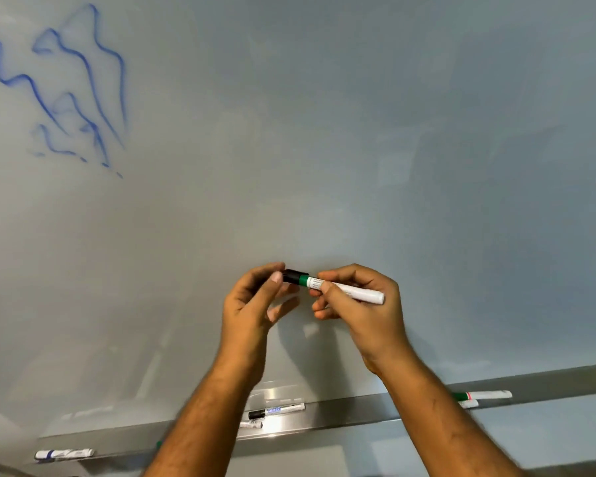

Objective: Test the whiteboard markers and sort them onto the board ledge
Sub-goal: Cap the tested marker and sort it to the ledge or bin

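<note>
A green-banded marker was held level before the whiteboard, its white barrel pinched by the curled fingers of the right hand. Its black cap was gripped by the fingertips of the left hand. Other markers lay along the ledge below; blue scribbles were seen upper left.

glossy smooth whiteboard — brushed metal ledge — plastic marker.

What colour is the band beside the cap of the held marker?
Green, on the marker; head view shows it.
</note>
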A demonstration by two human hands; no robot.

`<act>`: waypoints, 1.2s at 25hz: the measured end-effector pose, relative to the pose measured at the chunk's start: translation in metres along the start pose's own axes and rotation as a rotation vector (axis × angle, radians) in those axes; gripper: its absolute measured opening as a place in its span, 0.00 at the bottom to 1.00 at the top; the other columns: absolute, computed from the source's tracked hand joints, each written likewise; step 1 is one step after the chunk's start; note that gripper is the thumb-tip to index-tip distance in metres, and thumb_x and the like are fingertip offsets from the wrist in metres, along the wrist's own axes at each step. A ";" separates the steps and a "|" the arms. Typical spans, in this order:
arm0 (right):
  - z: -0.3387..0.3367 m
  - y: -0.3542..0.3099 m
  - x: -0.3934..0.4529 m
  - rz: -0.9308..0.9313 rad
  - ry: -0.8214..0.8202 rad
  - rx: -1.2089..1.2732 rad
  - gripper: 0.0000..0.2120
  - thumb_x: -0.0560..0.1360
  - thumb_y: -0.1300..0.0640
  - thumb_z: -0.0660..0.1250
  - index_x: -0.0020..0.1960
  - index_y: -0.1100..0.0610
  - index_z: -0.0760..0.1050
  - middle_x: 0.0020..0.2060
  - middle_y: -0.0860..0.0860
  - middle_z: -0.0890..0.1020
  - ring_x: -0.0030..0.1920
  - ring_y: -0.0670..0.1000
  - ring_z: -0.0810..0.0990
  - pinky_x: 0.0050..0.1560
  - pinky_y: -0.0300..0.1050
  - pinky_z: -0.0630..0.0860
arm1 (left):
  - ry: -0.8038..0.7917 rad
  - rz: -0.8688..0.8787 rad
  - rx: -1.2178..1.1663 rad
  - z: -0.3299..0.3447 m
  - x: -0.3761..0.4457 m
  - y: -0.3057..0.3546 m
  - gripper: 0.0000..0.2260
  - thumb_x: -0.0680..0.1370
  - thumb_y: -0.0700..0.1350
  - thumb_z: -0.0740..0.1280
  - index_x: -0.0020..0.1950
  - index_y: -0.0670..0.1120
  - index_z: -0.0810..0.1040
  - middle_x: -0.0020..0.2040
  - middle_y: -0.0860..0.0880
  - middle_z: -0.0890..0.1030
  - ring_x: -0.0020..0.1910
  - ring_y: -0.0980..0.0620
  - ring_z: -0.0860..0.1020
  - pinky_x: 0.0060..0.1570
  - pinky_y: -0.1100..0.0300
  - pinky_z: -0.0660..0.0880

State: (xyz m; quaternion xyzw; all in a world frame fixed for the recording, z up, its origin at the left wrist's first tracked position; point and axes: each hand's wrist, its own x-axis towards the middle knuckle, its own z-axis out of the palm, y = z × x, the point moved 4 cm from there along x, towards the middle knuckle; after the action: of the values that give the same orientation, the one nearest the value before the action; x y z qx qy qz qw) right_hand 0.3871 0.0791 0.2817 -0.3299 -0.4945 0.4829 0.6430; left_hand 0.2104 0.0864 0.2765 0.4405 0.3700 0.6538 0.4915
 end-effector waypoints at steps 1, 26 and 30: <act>-0.001 0.000 -0.003 -0.115 -0.012 -0.103 0.06 0.77 0.68 0.76 0.48 0.58 0.87 0.41 0.56 0.89 0.38 0.55 0.88 0.41 0.47 0.86 | 0.070 -0.058 -0.070 0.005 -0.004 -0.008 0.09 0.78 0.43 0.73 0.57 0.45 0.85 0.52 0.43 0.86 0.51 0.43 0.84 0.55 0.48 0.84; -0.153 0.156 -0.127 0.393 0.159 -0.303 0.07 0.77 0.66 0.77 0.51 0.56 0.87 0.38 0.55 0.88 0.39 0.59 0.89 0.44 0.53 0.88 | 0.334 -0.619 0.096 -0.010 -0.098 -0.228 0.08 0.82 0.43 0.72 0.58 0.41 0.79 0.46 0.44 0.86 0.43 0.48 0.84 0.50 0.51 0.85; -0.206 0.195 -0.182 0.609 0.308 -0.280 0.04 0.78 0.67 0.75 0.50 0.59 0.86 0.40 0.59 0.88 0.37 0.55 0.88 0.41 0.44 0.86 | 0.173 -0.855 0.342 -0.012 -0.137 -0.291 0.09 0.81 0.45 0.74 0.55 0.40 0.80 0.46 0.45 0.88 0.46 0.47 0.85 0.49 0.51 0.85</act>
State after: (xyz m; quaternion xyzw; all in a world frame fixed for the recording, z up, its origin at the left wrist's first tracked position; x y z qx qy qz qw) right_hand 0.5183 -0.0203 -0.0126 -0.6155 -0.3324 0.5246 0.4853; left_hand 0.3087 0.0233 -0.0235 0.2669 0.6603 0.3566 0.6046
